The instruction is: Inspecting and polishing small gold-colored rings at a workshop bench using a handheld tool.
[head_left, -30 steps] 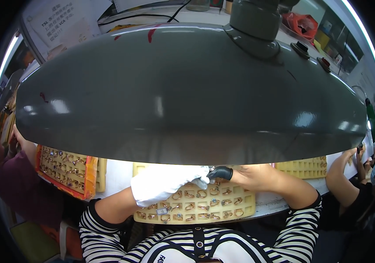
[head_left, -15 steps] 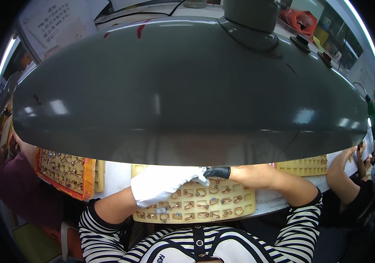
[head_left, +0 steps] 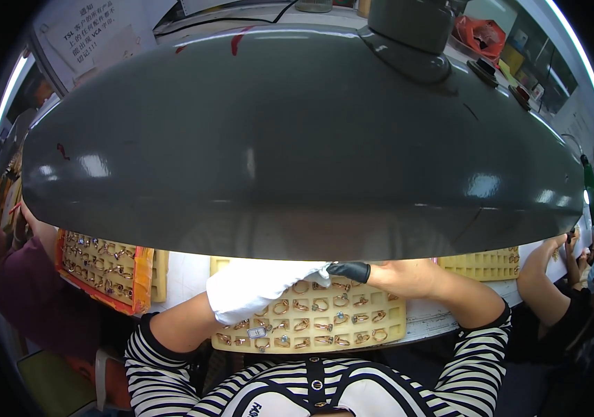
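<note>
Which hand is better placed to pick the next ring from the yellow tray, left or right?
Probably left. The gloved left hand lies right over the tray's ring rows; the right hand, black cot on one finger, sits at the upper edge, partly hidden under the lamp shade.

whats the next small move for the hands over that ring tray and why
Probably lower the hands toward an empty cell. The gloved left hand and the right hand, with its black fingertip cover, meet above the yellow ring tray; the big lamp shade hides whether they pinch a ring.
</note>
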{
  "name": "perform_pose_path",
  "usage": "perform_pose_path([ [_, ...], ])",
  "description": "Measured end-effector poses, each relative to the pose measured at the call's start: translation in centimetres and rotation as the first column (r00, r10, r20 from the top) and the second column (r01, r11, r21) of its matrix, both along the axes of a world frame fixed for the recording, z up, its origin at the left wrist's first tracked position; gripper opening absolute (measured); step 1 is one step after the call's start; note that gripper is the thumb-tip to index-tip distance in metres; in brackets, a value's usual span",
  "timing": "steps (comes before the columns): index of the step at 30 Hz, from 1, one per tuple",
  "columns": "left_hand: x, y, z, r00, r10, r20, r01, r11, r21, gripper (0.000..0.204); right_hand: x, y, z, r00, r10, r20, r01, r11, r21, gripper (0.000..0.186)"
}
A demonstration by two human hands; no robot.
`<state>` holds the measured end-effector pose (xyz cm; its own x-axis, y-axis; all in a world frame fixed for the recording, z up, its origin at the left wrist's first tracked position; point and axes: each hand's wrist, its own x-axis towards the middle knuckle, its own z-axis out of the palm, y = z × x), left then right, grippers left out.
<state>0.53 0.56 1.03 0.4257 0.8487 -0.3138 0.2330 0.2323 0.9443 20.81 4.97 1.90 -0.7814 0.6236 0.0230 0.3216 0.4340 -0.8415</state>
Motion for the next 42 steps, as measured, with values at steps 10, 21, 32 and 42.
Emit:
perform_pose_path([
  [10, -0.2, 0.2, -1.0, 0.983, 0.006, 0.181, 0.000, 0.999, -0.032, 0.033, 1.2, 0.2, -1.3, 0.998, -0.063, 0.027, 0.055, 0.973, 0.226, 0.021],
  [21, -0.5, -0.2, -0.6, 0.980, -0.067, 0.187, 0.080, 0.995, -0.065, 0.034, 1.0, -1.1, -0.7, 0.998, -0.056, -0.005, 0.056, 0.990, 0.130, 0.020],
  [32, -1.5, -0.2, -1.4, 0.980, -0.187, 0.073, 0.192, 0.979, -0.072, 0.039, 1.6, 0.0, -1.3, 0.987, -0.024, 0.160, -0.013, 0.974, 0.226, 0.025],
  [42, -1.7, -0.5, -1.3, 0.978, -0.174, 0.117, 0.185, 0.979, -0.084, 0.040, 1.6, -0.1, -0.9, 0.985, -0.027, 0.171, 0.012, 0.996, 0.091, 0.027],
])
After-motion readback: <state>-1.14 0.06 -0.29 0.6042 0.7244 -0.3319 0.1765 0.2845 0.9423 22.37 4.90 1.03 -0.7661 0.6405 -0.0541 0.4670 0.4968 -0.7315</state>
